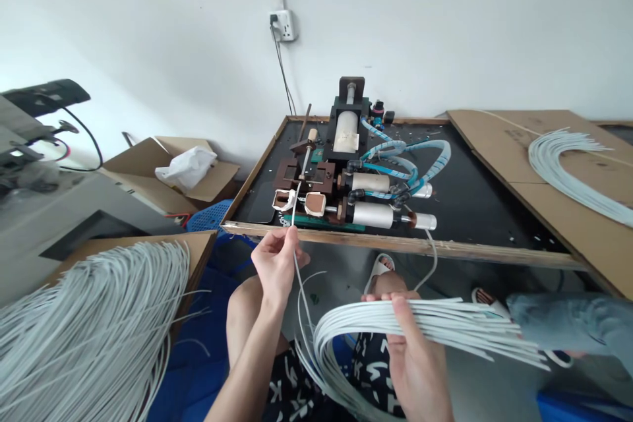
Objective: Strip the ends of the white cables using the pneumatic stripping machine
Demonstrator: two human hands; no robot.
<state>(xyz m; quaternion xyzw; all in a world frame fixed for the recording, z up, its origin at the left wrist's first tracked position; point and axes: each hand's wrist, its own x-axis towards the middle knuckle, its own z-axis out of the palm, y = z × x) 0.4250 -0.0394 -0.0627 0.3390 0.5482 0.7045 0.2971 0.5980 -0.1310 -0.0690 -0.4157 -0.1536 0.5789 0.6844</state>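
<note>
Between thumb and fingers, my left hand [277, 258] pinches a single white cable [295, 206] near the table's front edge. The cable's upper end runs between the jaws of a pneumatic wire stripping machine [315, 178]. Its lower part curves down toward a bundle of white cables [366, 318]. My right hand [413, 349] is closed around that bundle over my lap, thumb on top, with the cut ends fanning out to the right. The bundle bends in a loop on its left side.
A large heap of white cables [113, 316] lies on cardboard at left. Behind it stands an open carton [173, 171] with a white plastic bag. Another cable bundle [568, 165] rests on cardboard at right. Blue air hoses [420, 161] loop beside the machine. Another person's sleeve [558, 323] shows at right.
</note>
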